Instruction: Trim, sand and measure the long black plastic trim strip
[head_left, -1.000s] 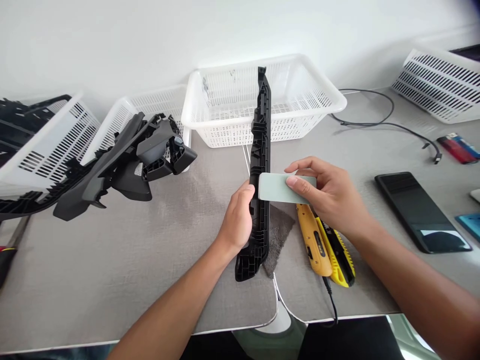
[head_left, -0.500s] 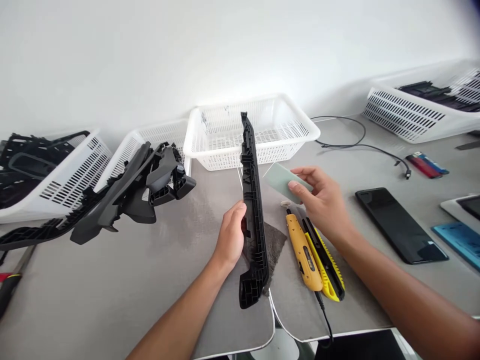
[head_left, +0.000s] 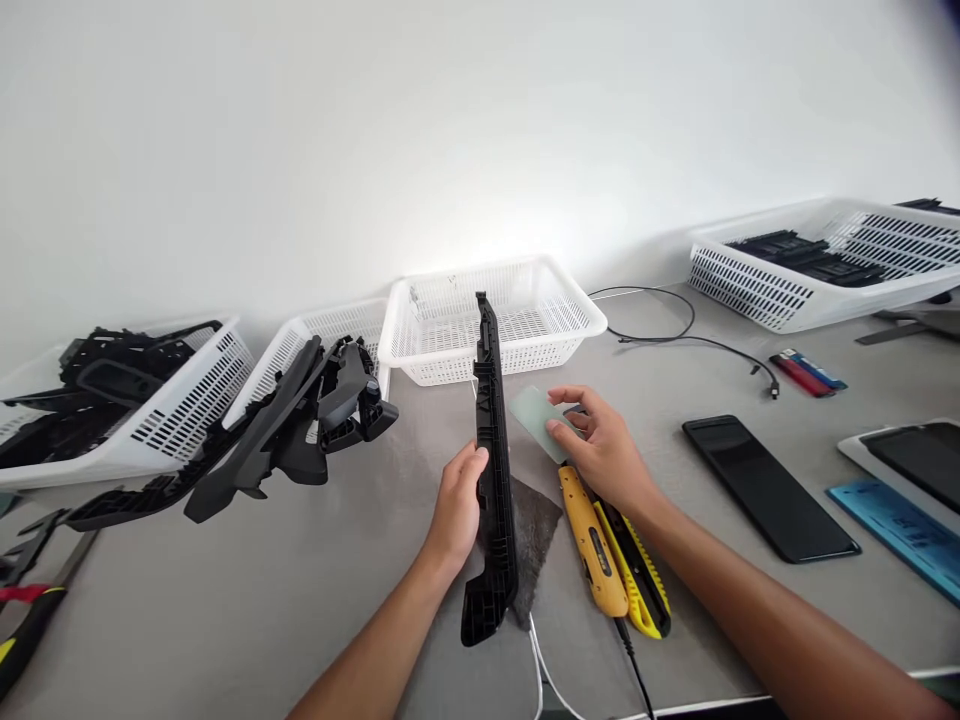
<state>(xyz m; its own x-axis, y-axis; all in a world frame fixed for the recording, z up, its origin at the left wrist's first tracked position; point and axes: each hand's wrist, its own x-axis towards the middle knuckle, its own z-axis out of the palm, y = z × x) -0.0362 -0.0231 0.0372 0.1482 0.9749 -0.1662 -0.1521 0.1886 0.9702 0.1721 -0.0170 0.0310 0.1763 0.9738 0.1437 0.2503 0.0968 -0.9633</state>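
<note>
My left hand (head_left: 456,505) is closed round the left edge of a long black plastic trim piece (head_left: 495,500), which stands tilted up with its ribbed side showing. Between the thumb and fingers of my right hand (head_left: 600,440) is a thin pale green rectangular sheet (head_left: 541,424). The sheet is a little to the right of the trim piece, apart from it. Under my right hand lie a yellow corded tool (head_left: 594,545), its tip hidden, and a yellow and black utility knife (head_left: 634,575). A dark grey cloth (head_left: 534,535) shows behind the trim piece.
Behind the trim piece stands a white basket (head_left: 439,372). More black parts (head_left: 255,440) lean over another basket at left. A basket (head_left: 750,295) with black parts stands at back right, near a black cable (head_left: 694,335). A phone (head_left: 769,485) and a blue object (head_left: 900,525) lie right.
The camera view has tilted up and shifted, so the baskets and table appear lower. Both hands keep hold of the trim piece and the pale green sheet.
</note>
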